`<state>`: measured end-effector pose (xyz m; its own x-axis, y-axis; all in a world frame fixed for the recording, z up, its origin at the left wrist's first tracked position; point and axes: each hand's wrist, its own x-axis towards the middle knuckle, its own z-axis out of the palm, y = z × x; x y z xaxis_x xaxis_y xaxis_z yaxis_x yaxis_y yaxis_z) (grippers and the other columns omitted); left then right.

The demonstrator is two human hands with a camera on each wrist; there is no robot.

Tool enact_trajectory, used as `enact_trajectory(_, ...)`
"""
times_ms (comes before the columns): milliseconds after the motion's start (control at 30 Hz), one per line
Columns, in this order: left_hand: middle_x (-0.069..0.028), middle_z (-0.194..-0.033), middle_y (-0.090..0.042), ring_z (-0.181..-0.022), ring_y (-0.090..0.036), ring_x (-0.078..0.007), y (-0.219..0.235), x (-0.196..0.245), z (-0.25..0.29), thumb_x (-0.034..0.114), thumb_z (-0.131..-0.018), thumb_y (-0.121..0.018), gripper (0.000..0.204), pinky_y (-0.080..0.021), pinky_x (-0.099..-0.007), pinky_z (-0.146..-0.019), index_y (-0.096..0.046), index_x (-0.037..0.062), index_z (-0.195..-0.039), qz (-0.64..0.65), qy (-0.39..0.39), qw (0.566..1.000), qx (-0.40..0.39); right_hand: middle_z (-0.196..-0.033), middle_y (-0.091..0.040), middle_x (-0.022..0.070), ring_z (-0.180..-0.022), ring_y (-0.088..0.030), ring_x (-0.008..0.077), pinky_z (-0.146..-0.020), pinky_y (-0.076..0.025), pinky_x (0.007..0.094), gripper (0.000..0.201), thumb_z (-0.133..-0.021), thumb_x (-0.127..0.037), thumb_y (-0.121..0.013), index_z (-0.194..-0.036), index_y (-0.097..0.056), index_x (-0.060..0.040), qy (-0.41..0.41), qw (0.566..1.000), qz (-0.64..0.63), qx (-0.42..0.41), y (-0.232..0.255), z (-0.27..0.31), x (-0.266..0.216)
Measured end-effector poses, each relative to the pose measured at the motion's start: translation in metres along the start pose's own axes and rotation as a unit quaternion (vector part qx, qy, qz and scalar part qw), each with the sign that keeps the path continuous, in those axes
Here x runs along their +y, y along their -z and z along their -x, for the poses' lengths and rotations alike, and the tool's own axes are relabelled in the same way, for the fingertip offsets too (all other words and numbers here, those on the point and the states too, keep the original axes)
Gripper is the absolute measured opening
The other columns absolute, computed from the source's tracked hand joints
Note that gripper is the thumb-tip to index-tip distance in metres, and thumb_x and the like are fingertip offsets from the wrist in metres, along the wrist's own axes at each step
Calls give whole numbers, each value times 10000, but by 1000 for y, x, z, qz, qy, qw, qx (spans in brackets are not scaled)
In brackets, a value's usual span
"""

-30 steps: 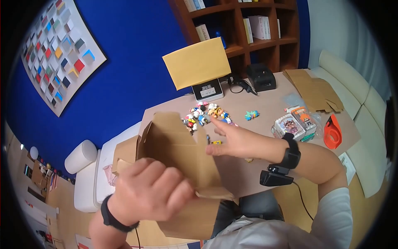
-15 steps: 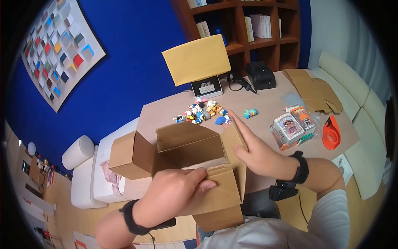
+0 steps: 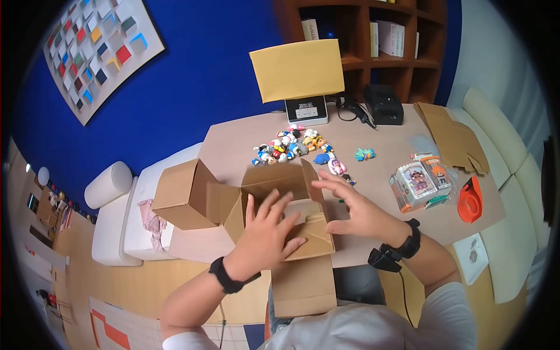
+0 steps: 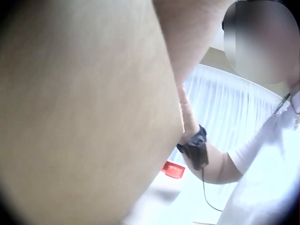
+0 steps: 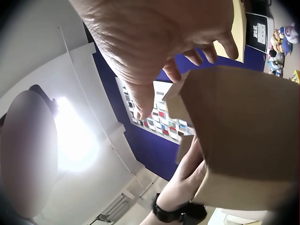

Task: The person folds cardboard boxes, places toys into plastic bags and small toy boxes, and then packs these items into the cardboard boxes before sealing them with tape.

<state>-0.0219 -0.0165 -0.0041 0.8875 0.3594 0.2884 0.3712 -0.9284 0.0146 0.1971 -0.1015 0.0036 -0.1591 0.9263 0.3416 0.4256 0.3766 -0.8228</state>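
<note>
An open cardboard box (image 3: 315,248) stands at the table's near edge, its front flap (image 3: 303,289) hanging down over the lap. Over its left part, my left hand (image 3: 265,230) spreads its fingers, which overlap the opening in the head view. My right hand (image 3: 367,216) is at the box's right side with fingers extended, the tips close to the raised right flap. From the right wrist, the same hand (image 5: 159,42) shows above the box (image 5: 239,126), with nothing in its grasp. A blurred tan surface fills much of the left wrist view.
A second cardboard box (image 3: 181,195) stands at the left. Behind lie several small toy figures (image 3: 286,149) and a teal figure (image 3: 365,154). Toy packages (image 3: 417,184), a red-orange tape dispenser (image 3: 469,200) and flattened cardboard (image 3: 452,137) lie at the right.
The box, tilted up a second ago, has come down level with its opening upward. My left hand has let go of its front edge and spread its fingers. The right hand stays at the right side.
</note>
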Motion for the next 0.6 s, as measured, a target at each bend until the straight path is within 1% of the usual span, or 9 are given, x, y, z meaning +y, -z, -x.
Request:
enact_trajectory(100,-210,-1391,-271,-1309,-167,-451,-4,-14,-12,439,-723,-674,608,-135,-635,-1013,-500,27,-1135,20,62,995,70,-1399,-291,212,-1314,-265,332,-1041,-263,390,480,-861,-284,-591,-1273,-450,-82,-5,1000,26,0,-18,-8,18)
enact_trajectory(133,-203,-1384,-286,-1311,-171,-444,-8,-17,-14,436,-726,-674,595,-139,-631,-1015,-507,26,-1123,23,66,995,66,-1302,-412,211,-1227,-380,342,-997,-320,393,347,-880,-243,-562,-1159,-521,-42,24,998,50,40,-24,-15,25)
enact_trajectory(233,-186,-1350,-342,-1313,-192,-420,-15,-23,-16,426,-735,-668,551,-150,-626,-1017,-532,22,-1085,36,69,996,50,-1189,-492,193,-1108,-476,329,-950,-367,375,245,-888,-199,-544,-1046,-542,-12,20,990,55,128,-23,-39,42)
enact_trajectory(267,-183,-1331,-367,-1311,-205,-409,-14,-23,-17,424,-739,-662,534,-155,-629,-1014,-545,21,-1071,44,63,996,40,-1123,-518,170,-1039,-513,292,-920,-391,350,247,-869,-179,-563,-1034,-510,-3,-22,986,24,163,-25,-50,42)
enact_trajectory(367,-160,-1242,-462,-1254,-320,-385,-9,-20,-17,322,-759,-662,398,-240,-567,-1016,-564,26,-1007,77,47,994,67,-1126,-513,104,-1132,-470,205,-932,-387,331,345,-831,-156,-612,-1121,-462,-43,-55,979,-39,190,-27,-82,68)
enact_trajectory(433,-157,-1228,-474,-1208,-378,-384,-6,-22,-15,233,-781,-647,316,-288,-525,-1007,-564,27,-1005,136,41,985,95,-1176,-488,111,-1145,-461,213,-935,-391,322,473,-787,-159,-668,-1174,-426,-35,-85,991,-32,102,-26,-87,73)
enact_trajectory(500,-161,-1215,-484,-1165,-422,-367,-6,-30,-3,140,-789,-611,268,-321,-480,-991,-550,31,-1026,160,36,953,254,-1193,-474,119,-1142,-461,222,-936,-390,321,513,-773,-158,-682,-1193,-415,-33,-65,995,35,72,-24,-87,76)
enact_trajectory(567,-155,-1228,-477,-1134,-459,-308,-13,-48,16,48,-829,-513,265,-342,-412,-977,-503,32,-1093,187,31,884,427,-1216,-464,126,-1138,-465,229,-942,-385,324,628,-751,-142,-696,-1272,-359,-44,-71,993,29,86,-25,-83,81)
enact_trajectory(600,-145,-1252,-461,-1154,-446,-281,-13,-52,25,61,-845,-504,294,-331,-393,-986,-471,29,-1135,262,121,838,463,-1223,-461,128,-1139,-465,230,-946,-381,324,666,-746,-138,-697,-1300,-336,-50,-68,994,8,88,-24,-81,81)
